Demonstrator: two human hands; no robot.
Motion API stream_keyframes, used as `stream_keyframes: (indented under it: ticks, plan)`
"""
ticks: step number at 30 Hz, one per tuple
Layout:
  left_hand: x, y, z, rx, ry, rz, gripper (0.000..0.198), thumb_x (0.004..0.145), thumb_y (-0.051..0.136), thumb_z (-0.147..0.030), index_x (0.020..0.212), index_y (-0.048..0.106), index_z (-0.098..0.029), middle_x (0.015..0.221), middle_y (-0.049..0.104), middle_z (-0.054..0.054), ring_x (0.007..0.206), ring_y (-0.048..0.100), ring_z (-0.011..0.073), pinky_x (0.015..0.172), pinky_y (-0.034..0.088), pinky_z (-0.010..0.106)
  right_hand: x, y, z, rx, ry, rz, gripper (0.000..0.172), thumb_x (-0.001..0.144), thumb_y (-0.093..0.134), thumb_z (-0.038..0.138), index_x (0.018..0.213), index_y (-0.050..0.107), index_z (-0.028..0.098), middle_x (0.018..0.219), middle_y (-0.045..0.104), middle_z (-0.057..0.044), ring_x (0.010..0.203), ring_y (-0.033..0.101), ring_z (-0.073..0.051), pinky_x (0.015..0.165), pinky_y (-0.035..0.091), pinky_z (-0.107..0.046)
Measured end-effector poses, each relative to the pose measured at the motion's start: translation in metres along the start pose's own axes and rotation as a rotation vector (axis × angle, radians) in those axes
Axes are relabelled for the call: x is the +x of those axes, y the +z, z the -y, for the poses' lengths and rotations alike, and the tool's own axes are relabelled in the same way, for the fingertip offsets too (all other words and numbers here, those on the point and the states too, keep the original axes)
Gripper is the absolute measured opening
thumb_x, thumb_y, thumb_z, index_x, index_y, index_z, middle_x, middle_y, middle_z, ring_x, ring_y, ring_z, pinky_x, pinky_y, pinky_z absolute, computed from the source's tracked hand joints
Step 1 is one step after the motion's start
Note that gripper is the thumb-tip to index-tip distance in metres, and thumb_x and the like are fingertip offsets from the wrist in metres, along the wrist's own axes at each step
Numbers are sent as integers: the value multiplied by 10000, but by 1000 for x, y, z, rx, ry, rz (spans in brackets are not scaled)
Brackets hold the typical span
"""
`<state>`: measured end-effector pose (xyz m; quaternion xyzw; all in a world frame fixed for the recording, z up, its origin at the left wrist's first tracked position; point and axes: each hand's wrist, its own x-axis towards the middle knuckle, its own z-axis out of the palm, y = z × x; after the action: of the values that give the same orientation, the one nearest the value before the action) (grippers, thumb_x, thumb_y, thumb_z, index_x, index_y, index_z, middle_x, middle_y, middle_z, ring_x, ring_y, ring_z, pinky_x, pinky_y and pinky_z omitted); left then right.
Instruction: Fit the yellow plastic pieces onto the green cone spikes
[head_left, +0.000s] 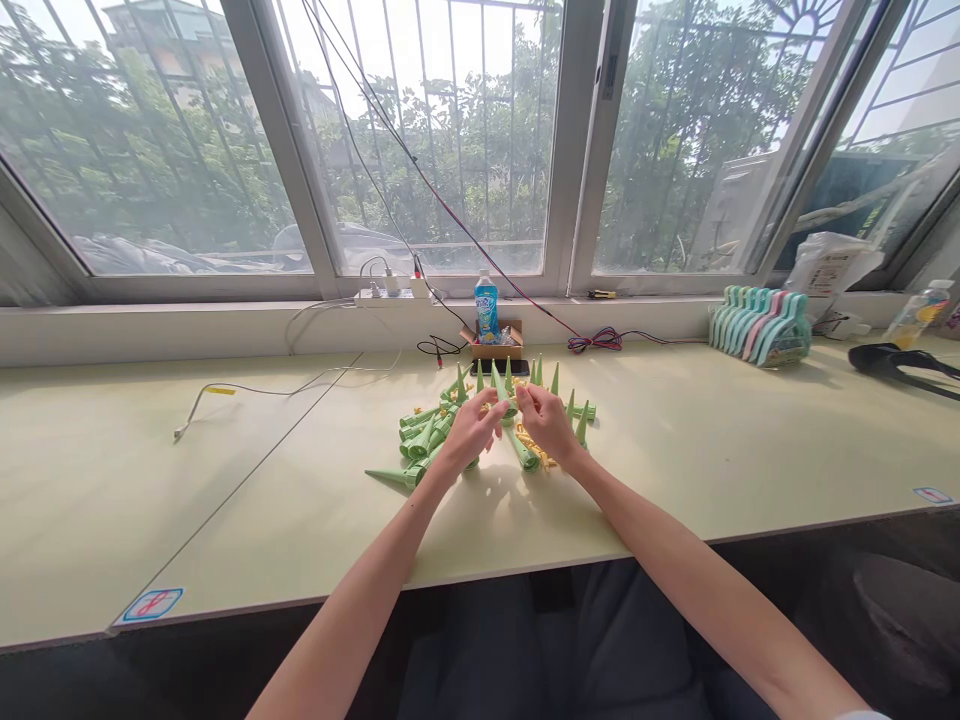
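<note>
My left hand (472, 430) is closed round a green plastic cone-shaped spike (500, 384), its point tilted up and away from me. At the spike's wide end, the fingers of my right hand (550, 422) are pinched together; what they hold, if anything, is too small to make out. More green spikes (424, 438) lie heaped beside my left hand, and several others stand upright behind both hands. Small yellow plastic pieces (534, 444) are scattered under my right hand. A single green spike (525, 452) lies between my wrists.
Behind the spikes are a dark phone (480, 368) and a small cardboard box (495, 348) with a blue bottle (486, 308). Pastel hangers (761, 325) stand at the right, near a black strap (900, 365). Cables (596, 341) run along the sill, and a white cable (255, 392) crosses the table's left.
</note>
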<state>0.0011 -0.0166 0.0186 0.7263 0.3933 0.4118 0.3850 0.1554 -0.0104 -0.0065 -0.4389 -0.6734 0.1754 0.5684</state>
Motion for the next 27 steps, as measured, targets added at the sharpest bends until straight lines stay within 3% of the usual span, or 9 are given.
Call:
stream_keyframes:
  ticks: [6, 13, 27]
  plan:
    - [-1, 1, -1, -23, -6, -48, 527, 820, 593, -469, 1229, 571, -138, 821, 653, 63, 493, 546, 97, 367, 386, 193, 0, 0, -2, 7, 5, 9, 469, 970, 369, 521, 617, 323, 216, 541, 332, 45, 504, 304, -114, 510, 265, -268]
    - [1, 1, 2, -34, 44, -58, 466, 798, 619, -374, 1224, 607, -185, 1261, 582, 130, 630, 596, 102, 359, 406, 167, 0, 0, -3, -19, -1, 12, 475, 972, 356, 525, 614, 323, 214, 540, 355, 40, 502, 327, -115, 510, 267, -270]
    - [2, 3, 5, 41, 132, -105, 399, 772, 601, -275, 1163, 647, -206, 1197, 594, 100, 680, 581, 91, 458, 460, 155, 1, 0, -3, -44, -1, 13, 482, 969, 352, 528, 611, 385, 207, 572, 444, 16, 524, 379, -119, 519, 285, -266]
